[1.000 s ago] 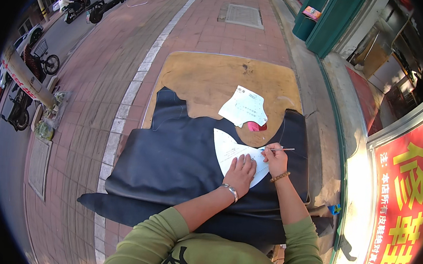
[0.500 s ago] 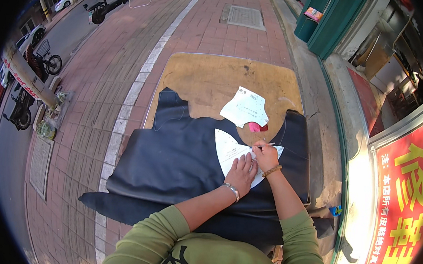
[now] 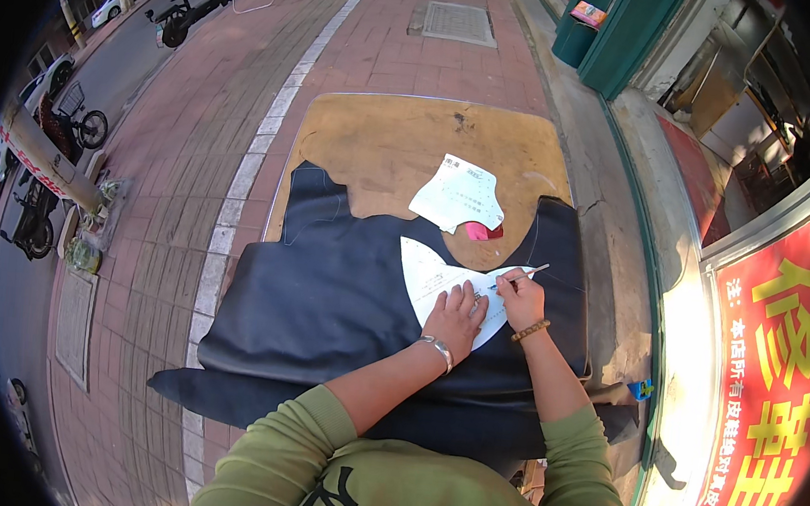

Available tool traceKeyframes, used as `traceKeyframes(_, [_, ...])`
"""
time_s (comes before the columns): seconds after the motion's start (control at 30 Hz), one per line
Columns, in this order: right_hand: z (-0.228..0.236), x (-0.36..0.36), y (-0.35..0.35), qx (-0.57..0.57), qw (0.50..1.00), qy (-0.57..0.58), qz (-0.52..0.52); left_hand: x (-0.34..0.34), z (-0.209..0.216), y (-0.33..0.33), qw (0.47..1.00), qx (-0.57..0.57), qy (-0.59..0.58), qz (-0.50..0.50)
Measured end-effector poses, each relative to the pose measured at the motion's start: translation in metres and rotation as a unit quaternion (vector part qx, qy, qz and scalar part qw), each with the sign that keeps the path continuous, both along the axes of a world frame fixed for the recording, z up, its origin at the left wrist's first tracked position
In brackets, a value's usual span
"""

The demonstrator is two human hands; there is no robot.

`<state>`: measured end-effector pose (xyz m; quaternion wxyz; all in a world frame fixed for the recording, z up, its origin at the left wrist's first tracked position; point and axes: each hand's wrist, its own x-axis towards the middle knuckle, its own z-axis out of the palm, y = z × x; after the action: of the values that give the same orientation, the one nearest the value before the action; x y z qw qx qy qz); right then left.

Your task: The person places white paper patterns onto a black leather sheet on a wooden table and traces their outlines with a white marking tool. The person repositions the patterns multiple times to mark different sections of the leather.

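A black sheet of leather (image 3: 297, 292) covers the near part of a wooden board table (image 3: 385, 147). On it lies a white pattern piece (image 3: 420, 271) with curved edges and a point toward the right. My left hand (image 3: 457, 314) presses flat on the pattern, fingers spread. My right hand (image 3: 521, 300) is closed on a thin pen-like marker (image 3: 535, 270), its upper end slanting up to the right; the tip is hard to make out near the pattern. Farther off, a second white pattern piece (image 3: 462, 194) lies across the board, partly over a pink and red item (image 3: 480, 231).
Thin pale outlines run along the leather's far corners. A folded roll of leather (image 3: 213, 396) hangs at the near edge. To the right stand a shop step and a red sign (image 3: 772, 368). Left are a leaning pole (image 3: 46, 153) and parked bikes on the pavement.
My right hand has turned and shifted slightly, and the marker now shows more clearly, tilted up to the right. My left hand stays on the pattern. The whole view has moved a little.
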<state>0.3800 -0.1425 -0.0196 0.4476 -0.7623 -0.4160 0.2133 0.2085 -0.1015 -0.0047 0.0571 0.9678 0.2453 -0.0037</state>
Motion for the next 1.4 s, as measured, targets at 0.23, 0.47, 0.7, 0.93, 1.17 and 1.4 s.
traceKeyframes(0.23, [0.001,-0.004,0.001,0.027,0.989,-0.144,0.032,0.002,0.0,0.001,1.0,0.006,0.0,-0.005])
traceKeyframes(0.47, [0.001,0.003,0.001,-0.004,0.999,0.045,-0.015,0.01,0.012,0.003,0.997,-0.02,0.068,-0.017])
traceKeyframes(0.7, [-0.002,0.004,0.0,0.051,0.978,-0.193,0.058,0.014,0.019,0.004,0.995,0.001,0.1,-0.02])
traceKeyframes(0.93, [0.003,0.021,0.001,0.055,0.993,0.08,-0.066,0.026,0.033,0.013,0.989,-0.038,0.142,-0.024])
traceKeyframes(1.17, [-0.006,0.025,0.003,0.034,0.999,0.025,-0.03,0.045,0.042,0.028,0.978,-0.113,0.173,-0.003])
traceKeyframes(1.4, [-0.011,0.024,0.007,0.041,0.989,-0.144,-0.003,0.055,0.043,0.035,0.973,-0.12,0.199,0.001])
